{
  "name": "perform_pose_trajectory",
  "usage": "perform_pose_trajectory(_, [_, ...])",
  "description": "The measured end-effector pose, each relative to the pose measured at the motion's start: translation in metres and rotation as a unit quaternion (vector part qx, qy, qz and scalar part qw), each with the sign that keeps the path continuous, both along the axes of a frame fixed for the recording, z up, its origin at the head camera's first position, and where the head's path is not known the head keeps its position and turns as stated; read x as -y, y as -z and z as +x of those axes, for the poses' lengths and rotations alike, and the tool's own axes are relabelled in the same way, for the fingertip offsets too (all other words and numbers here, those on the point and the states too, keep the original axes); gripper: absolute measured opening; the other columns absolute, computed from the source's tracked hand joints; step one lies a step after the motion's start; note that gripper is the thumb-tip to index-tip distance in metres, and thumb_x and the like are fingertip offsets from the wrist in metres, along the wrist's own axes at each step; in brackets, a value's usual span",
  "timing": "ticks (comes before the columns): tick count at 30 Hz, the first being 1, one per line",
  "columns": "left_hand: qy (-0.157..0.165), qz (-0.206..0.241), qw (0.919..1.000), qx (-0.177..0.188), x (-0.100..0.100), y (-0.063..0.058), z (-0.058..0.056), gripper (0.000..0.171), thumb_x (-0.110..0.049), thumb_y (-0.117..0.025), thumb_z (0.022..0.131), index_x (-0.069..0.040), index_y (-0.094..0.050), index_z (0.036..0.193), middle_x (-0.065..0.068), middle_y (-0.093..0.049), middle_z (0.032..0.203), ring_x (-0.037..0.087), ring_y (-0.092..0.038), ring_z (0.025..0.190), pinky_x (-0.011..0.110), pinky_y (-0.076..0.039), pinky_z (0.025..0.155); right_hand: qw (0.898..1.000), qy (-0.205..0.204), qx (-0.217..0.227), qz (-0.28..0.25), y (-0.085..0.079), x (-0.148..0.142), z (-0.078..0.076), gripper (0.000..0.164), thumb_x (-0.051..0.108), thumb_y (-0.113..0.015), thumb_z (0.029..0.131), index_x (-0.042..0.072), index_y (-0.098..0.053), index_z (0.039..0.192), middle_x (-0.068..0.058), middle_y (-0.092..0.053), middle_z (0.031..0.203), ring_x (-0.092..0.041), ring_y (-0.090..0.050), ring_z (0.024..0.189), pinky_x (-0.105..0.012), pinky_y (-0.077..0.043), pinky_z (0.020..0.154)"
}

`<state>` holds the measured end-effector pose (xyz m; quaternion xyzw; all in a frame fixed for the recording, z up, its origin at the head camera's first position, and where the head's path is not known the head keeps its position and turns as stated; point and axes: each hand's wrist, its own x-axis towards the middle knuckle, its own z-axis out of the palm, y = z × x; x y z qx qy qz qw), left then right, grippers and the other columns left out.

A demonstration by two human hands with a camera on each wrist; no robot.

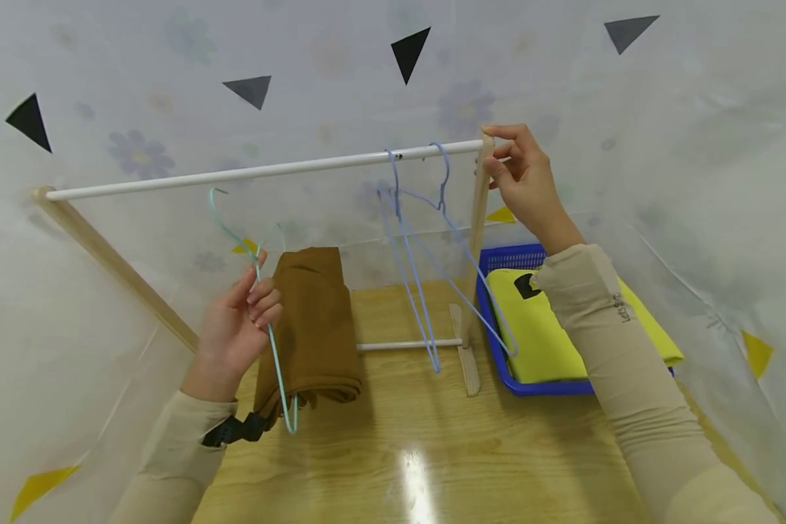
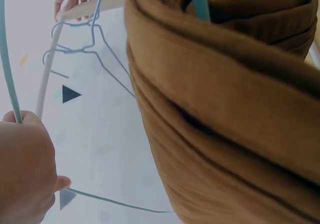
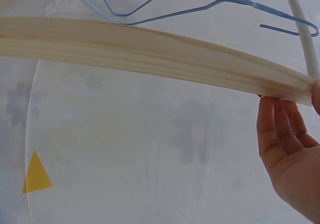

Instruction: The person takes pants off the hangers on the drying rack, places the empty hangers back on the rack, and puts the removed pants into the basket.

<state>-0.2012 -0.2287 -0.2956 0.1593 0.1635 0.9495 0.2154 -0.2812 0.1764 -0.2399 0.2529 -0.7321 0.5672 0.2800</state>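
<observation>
My left hand [image 1: 236, 320] grips a mint-green wire hanger [image 1: 219, 211] just below its hook. Over the hanger hangs a folded brown garment [image 1: 314, 320]; the left wrist view shows the green wire passing into its folds. The hook is below and in front of the white rail [image 1: 255, 172] of a small wooden rack, apart from it. At the rack's right end my right hand [image 1: 524, 178] holds the top of the wooden post [image 1: 481, 196], thumb on the near side and fingers behind. Two blue wire hangers [image 1: 396, 182] hang bare on the rail near that post.
To the right, a blue plastic basket [image 1: 537, 389] holds folded yellow cloth [image 1: 537, 342] with a black patch. The rack's foot [image 1: 468, 367] and lower white bar [image 1: 406, 344] stand on the wooden table [image 1: 380, 451]. A pale flowered sheet [image 1: 340, 73] with triangle stickers surrounds the table.
</observation>
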Motion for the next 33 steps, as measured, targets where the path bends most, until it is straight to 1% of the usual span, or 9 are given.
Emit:
perform_pose_trajectory(5, [0.002, -0.017, 0.9998, 0.001, -0.008, 0.004, 0.004, 0.029, -0.018, -0.024, 0.107, -0.017, -0.033, 0.136, -0.002, -0.023, 0.072, 0.009, -0.010, 0.060, 0.020, -0.012, 0.054, 1.000, 0.007, 0.003, 0.008, 0.001, -0.002, 0.000, 0.036, 0.008, -0.051, 0.098, 0.009, -0.048, 0.134, -0.006, -0.056, 0.093, -0.017, -0.062, 0.082, -0.023, -0.052, 0.072])
perform_pose_trajectory(9, [0.016, -0.011, 0.9998, -0.005, -0.013, 0.008, 0.005, 0.029, -0.018, -0.022, 0.108, -0.014, -0.036, 0.133, -0.003, -0.020, 0.073, 0.008, -0.010, 0.061, 0.020, -0.012, 0.054, 1.000, 0.006, 0.005, 0.010, 0.001, -0.003, -0.001, 0.036, 0.008, -0.051, 0.098, 0.010, -0.048, 0.134, -0.006, -0.057, 0.094, -0.017, -0.062, 0.083, -0.023, -0.053, 0.072])
perform_pose_trajectory(12, [0.027, -0.005, 0.9996, -0.012, -0.017, 0.010, 0.005, 0.030, -0.018, -0.021, 0.108, -0.013, -0.037, 0.133, -0.003, -0.020, 0.074, 0.009, -0.011, 0.061, 0.021, -0.013, 0.055, 1.000, 0.002, 0.006, 0.008, 0.001, -0.005, -0.001, 0.037, 0.008, -0.052, 0.098, 0.009, -0.048, 0.135, -0.007, -0.058, 0.095, -0.017, -0.062, 0.084, -0.023, -0.053, 0.073])
perform_pose_trajectory(16, [0.030, -0.009, 0.9993, -0.018, -0.020, 0.012, 0.006, 0.031, -0.018, -0.019, 0.108, -0.015, -0.033, 0.136, -0.003, -0.021, 0.073, 0.009, -0.011, 0.061, 0.021, -0.014, 0.055, 1.000, 0.004, 0.005, 0.009, 0.003, -0.006, -0.002, 0.038, 0.008, -0.052, 0.098, 0.010, -0.048, 0.136, -0.008, -0.059, 0.098, -0.017, -0.062, 0.086, -0.022, -0.053, 0.075])
perform_pose_trajectory(21, [0.031, -0.021, 0.9990, -0.023, -0.025, 0.013, 0.007, 0.032, -0.018, -0.019, 0.108, -0.016, -0.032, 0.137, -0.003, -0.020, 0.074, 0.008, -0.011, 0.061, 0.021, -0.014, 0.055, 0.999, 0.037, -0.009, 0.031, 0.006, -0.005, 0.000, 0.042, 0.008, -0.052, 0.098, 0.016, -0.048, 0.140, -0.012, -0.060, 0.107, -0.012, -0.063, 0.088, -0.022, -0.053, 0.076])
perform_pose_trajectory(24, [0.034, -0.026, 0.9987, -0.027, -0.027, 0.014, 0.007, 0.032, -0.018, -0.018, 0.108, -0.016, -0.032, 0.137, -0.004, -0.018, 0.074, 0.008, -0.011, 0.061, 0.021, -0.015, 0.055, 0.997, 0.062, -0.013, 0.047, 0.008, -0.004, 0.001, 0.046, 0.010, -0.052, 0.099, 0.021, -0.045, 0.143, -0.015, -0.061, 0.114, -0.009, -0.063, 0.091, -0.023, -0.052, 0.078])
perform_pose_trajectory(26, [0.034, -0.027, 0.9987, -0.027, -0.028, 0.015, 0.007, 0.032, -0.018, -0.018, 0.108, -0.016, -0.032, 0.137, -0.004, -0.018, 0.074, 0.008, -0.011, 0.061, 0.021, -0.015, 0.054, 0.996, 0.075, -0.014, 0.054, 0.009, -0.003, 0.002, 0.049, 0.010, -0.052, 0.099, 0.024, -0.042, 0.145, -0.016, -0.061, 0.116, -0.010, -0.063, 0.093, -0.023, -0.052, 0.079])
perform_pose_trajectory(30, [0.036, -0.030, 0.9985, -0.030, -0.029, 0.017, 0.007, 0.032, -0.018, -0.018, 0.108, -0.015, -0.034, 0.136, -0.004, -0.018, 0.075, 0.008, -0.011, 0.061, 0.021, -0.014, 0.055, 0.994, 0.086, 0.000, 0.062, 0.012, -0.005, 0.004, 0.052, 0.010, -0.055, 0.098, 0.021, -0.039, 0.146, -0.018, -0.061, 0.116, -0.016, -0.063, 0.096, -0.022, -0.051, 0.079])
perform_pose_trajectory(33, [0.034, -0.034, 0.9983, -0.033, -0.030, 0.018, 0.008, 0.033, -0.018, -0.017, 0.108, -0.015, -0.034, 0.136, -0.004, -0.018, 0.075, 0.009, -0.011, 0.061, 0.021, -0.014, 0.055, 0.994, 0.087, 0.015, 0.071, 0.015, -0.007, 0.008, 0.050, 0.010, -0.055, 0.098, 0.016, -0.041, 0.145, -0.019, -0.060, 0.116, -0.013, -0.062, 0.094, -0.020, -0.051, 0.078])
